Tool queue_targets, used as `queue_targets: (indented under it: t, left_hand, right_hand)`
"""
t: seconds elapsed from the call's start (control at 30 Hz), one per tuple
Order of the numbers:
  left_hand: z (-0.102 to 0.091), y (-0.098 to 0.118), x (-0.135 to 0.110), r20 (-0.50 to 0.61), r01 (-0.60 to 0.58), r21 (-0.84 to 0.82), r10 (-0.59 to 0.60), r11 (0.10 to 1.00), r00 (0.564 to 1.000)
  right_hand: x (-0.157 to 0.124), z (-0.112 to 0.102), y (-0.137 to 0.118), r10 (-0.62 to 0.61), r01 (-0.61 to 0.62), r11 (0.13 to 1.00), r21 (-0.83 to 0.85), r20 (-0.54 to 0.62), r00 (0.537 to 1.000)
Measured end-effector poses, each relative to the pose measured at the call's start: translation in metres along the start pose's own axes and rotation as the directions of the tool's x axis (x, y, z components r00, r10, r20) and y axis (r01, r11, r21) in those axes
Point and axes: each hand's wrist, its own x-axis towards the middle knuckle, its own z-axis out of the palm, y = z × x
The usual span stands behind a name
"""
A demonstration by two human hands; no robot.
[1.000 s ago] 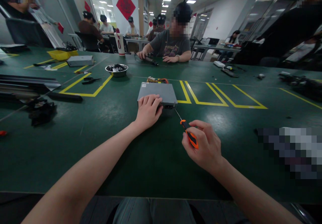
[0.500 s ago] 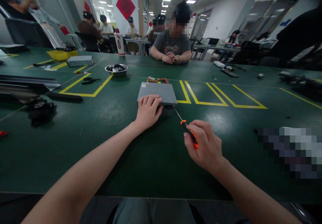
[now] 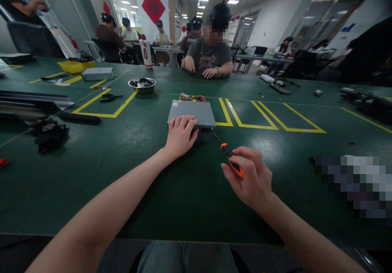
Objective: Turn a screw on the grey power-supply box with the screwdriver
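A grey metal computer power supply (image 3: pixel 200 111) lies on the green table in front of me, a bundle of coloured wires (image 3: pixel 192 98) at its far side. My left hand (image 3: pixel 180 136) grips its near left part, fingers over the top and thumb by the front face. In my right hand (image 3: pixel 251 175) is a screwdriver (image 3: pixel 228 150) with an orange and black handle. Its thin shaft slants up to the lower right front corner of the power supply; whether the tip sits in a screw is too small to tell. The thumb stands somewhat off the handle.
A metal bowl (image 3: pixel 142 86) of small parts stands beyond on the left, near a yellow basket (image 3: pixel 76 66) and a grey box (image 3: pixel 97 74). Dark metal parts (image 3: pixel 36 103) lie at the left. Across the table sits a person (image 3: pixel 210 54). Yellow tape outlines (image 3: pixel 257 126) mark the tabletop.
My right fingers have loosened and shifted on the screwdriver handle, the thumb moving away from it. My left hand and the power supply stay put. The person opposite has parted their hands.
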Motion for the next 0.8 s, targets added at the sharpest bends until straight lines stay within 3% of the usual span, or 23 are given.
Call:
queue_targets:
  t: [0.27,0.8]
  left_hand:
    - [-0.0003,-0.0002,0.0005,0.003,-0.005,0.008,0.005,1.000,1.000]
    - [-0.0001,0.0005,0.0005,-0.004,-0.003,0.010,0.003,1.000,1.000]
  right_hand:
    - [0.0011,-0.0003,-0.0019,-0.005,0.006,0.999,0.033,-0.028,1.000]
    - [0.0006,-0.0007,-0.0039,0.026,-0.027,0.999,0.041,0.027,0.999]
